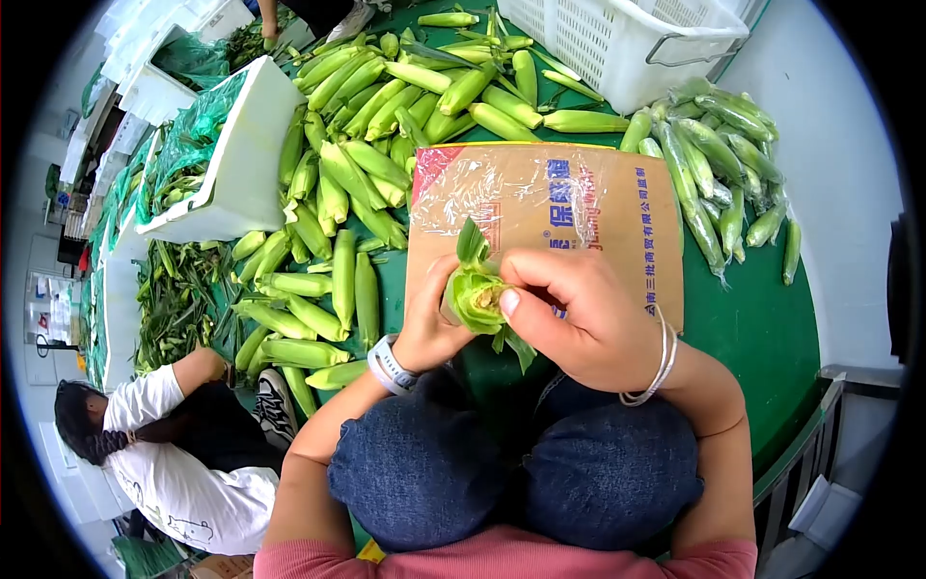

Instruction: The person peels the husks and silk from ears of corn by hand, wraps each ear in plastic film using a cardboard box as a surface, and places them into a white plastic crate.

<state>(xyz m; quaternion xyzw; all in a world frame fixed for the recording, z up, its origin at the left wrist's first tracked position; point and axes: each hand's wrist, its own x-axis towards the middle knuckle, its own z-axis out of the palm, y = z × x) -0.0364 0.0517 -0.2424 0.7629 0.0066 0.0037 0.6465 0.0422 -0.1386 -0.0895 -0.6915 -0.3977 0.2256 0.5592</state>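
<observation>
An ear of corn (476, 301) in its green husk points its cut stalk end up toward me, above my knees. My left hand (430, 311) is wrapped round its left side. At the stalk end, the thumb and fingers of my right hand (569, 307) pinch the husk leaves. A few loose leaf tips stick out above and below. Beneath the hands lies a flat cardboard sheet (617, 232) with printed characters and a shiny film over part of it. The lower part of the ear is hidden by the hands and husk.
A large heap of husked corn (357, 183) spreads over the green floor (762, 367) to the left. Plastic-wrapped ears (714, 159) lie at the right, near a white crate (627, 43). Foam boxes (231, 164) and a crouching co-worker (203, 492) are at the left.
</observation>
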